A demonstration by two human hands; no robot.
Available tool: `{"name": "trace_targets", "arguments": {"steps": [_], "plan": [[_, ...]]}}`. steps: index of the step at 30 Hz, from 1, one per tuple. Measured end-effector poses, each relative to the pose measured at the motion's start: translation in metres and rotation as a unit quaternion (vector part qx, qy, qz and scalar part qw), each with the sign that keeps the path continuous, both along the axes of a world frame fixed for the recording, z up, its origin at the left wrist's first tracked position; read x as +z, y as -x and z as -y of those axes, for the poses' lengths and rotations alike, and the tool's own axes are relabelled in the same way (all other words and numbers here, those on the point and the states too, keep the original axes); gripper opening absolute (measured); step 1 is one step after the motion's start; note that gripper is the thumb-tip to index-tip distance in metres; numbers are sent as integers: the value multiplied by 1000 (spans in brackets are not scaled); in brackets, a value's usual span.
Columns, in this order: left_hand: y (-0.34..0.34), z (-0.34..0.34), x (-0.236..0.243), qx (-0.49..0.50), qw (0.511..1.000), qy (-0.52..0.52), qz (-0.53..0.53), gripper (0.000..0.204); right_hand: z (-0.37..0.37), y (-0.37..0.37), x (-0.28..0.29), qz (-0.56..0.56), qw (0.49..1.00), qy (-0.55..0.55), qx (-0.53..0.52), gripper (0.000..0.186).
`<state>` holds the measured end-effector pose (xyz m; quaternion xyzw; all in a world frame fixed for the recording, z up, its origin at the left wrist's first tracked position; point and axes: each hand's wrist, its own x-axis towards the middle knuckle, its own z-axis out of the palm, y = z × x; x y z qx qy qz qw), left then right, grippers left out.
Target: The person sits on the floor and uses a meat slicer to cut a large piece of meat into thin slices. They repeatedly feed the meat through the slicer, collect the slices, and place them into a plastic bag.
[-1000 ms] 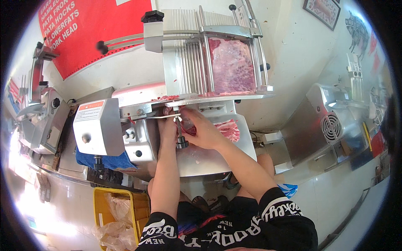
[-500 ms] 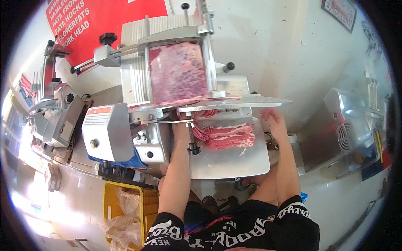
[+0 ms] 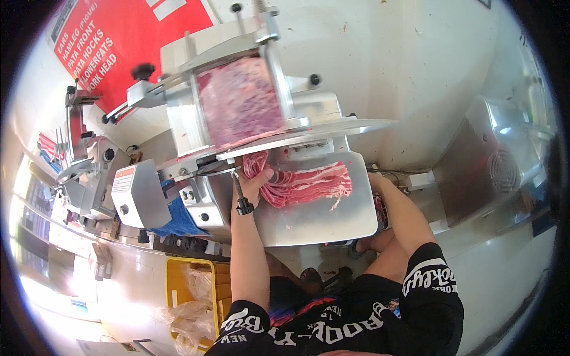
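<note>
Right hand (image 3: 377, 183) has lowered, its grip unclear; left fingers (image 3: 266, 175) clasp folded, fat-streaked meat (image 3: 255, 161).

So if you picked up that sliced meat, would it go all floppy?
Probably: the sliced meat looks thin and curls against the left hand. It might slide if pushed, since the metal tray under it looks smooth and shiny. Lifted, slices could separate, as they lie in overlapping layers.
</note>
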<state>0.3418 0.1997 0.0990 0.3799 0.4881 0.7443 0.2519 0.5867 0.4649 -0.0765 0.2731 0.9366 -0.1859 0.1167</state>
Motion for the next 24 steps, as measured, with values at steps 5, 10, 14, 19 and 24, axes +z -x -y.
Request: {"name": "trace_targets", "arguments": {"steps": [5, 10, 14, 19, 24], "plan": [[-29, 16, 22, -63, 991, -16, -116, 85, 35, -23, -13, -55, 996, -13, -62, 41], [-84, 17, 58, -31, 933, 78, -351, 93, 15, -56, 34, -457, 828, 80, -314, 48], [-113, 7, 67, 10, 862, 133, -489, 102, 117, -55, 199, -552, 766, 308, -119, 58], [-123, -10, 72, 38, 813, 63, -578, 111, 142, -27, 228, -430, 751, 499, -43, 58], [-100, -2, 75, -1, 813, 190, -550, 112, 126, -1, 216, -521, 756, 394, -44, 55]]}}
